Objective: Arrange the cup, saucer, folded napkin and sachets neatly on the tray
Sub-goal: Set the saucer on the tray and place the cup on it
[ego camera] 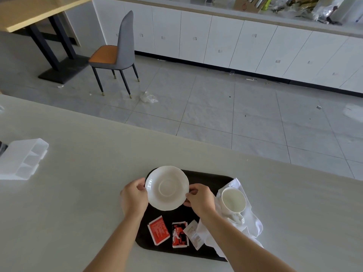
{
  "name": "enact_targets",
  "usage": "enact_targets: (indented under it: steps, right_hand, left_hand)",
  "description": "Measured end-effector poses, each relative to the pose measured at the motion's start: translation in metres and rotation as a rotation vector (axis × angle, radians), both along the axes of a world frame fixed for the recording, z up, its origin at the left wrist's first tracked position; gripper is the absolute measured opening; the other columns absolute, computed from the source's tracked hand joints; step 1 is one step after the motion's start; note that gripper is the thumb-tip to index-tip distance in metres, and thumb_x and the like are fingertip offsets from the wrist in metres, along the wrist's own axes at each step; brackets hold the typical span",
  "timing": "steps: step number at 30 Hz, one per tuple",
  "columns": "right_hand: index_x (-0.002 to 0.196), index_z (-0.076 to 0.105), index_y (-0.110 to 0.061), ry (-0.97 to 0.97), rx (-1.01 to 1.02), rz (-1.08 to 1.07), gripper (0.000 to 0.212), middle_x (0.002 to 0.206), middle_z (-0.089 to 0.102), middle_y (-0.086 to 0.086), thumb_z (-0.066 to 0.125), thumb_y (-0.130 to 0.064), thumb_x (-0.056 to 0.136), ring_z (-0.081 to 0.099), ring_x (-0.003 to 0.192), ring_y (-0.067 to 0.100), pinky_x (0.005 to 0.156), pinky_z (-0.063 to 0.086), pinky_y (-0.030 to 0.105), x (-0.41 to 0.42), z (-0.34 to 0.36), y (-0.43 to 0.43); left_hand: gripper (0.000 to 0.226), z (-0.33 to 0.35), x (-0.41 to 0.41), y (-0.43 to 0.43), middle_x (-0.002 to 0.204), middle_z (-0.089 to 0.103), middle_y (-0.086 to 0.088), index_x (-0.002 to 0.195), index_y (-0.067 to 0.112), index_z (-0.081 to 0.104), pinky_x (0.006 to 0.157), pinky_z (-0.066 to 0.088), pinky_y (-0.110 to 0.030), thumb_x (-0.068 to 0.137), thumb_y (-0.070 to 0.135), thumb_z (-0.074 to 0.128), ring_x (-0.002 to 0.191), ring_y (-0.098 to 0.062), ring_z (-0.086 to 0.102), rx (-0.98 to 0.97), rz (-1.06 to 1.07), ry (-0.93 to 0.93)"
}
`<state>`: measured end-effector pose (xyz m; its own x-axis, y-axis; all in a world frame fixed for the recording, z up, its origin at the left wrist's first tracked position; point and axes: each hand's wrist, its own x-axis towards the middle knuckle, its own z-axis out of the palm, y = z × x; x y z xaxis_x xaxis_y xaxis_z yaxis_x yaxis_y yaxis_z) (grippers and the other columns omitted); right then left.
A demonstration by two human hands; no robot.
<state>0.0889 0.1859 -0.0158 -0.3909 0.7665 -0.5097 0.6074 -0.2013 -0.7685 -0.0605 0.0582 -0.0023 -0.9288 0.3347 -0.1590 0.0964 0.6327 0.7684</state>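
The person's forearms reach in over the near edge of the black tray [206, 179]. The left hand [133, 197] and right hand [200, 199] each pinch an opposite rim of the saucer [167, 188], held at the tray's far-left corner and overhanging it. Three sachets [180, 234] lie askew along the tray's near side. The cup [233, 199] sits on the rumpled napkin [251, 226], which spills over the tray's right edge. I judge the arranging barely begun: napkin unfolded, cup off saucer, sachets unaligned.
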Motion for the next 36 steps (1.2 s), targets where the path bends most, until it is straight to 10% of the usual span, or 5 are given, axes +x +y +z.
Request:
enact_targets:
  steps: [25, 31, 36]
  right_hand:
    - [0.125, 0.060, -0.019, -0.050, 0.115, 0.189, 0.031, 0.084, 0.071, -0.007, 0.063, -0.020, 0.094, 0.071, 0.068, 0.007, 0.068, 0.061, 0.025, 0.032, 0.036, -0.016]
    - [0.074, 0.067, -0.031, -0.094, 0.584, -0.016, 0.017, 0.064, 0.065, -0.020, 0.065, -0.021, 0.087, 0.061, 0.066, 0.001, 0.051, 0.045, 0.014, 0.114, 0.060, -0.016]
    - [0.076, 0.060, -0.025, -0.249, 0.476, -0.190, 0.015, 0.062, 0.063, -0.010, 0.073, -0.018, 0.081, 0.058, 0.058, 0.007, 0.053, 0.046, 0.027, 0.153, 0.058, -0.004]
  left_hand:
    - [0.011, -0.023, 0.009, -0.032, 0.066, 0.055, -0.012, 0.075, 0.005, 0.054, 0.057, 0.042, -0.037, 0.079, 0.008, 0.045, 0.065, -0.033, 0.050, -0.024, -0.075, 0.031]
    - [0.040, -0.048, 0.024, -0.067, 0.127, 0.057, -0.003, 0.129, 0.014, 0.051, 0.095, 0.044, -0.042, 0.090, 0.019, 0.056, 0.117, -0.024, 0.051, -0.169, -0.252, 0.274]
    - [0.063, -0.066, 0.037, -0.084, 0.149, 0.042, -0.005, 0.144, 0.011, 0.037, 0.118, 0.011, -0.043, 0.090, 0.043, 0.026, 0.142, -0.020, 0.030, -0.301, -0.434, 0.375]
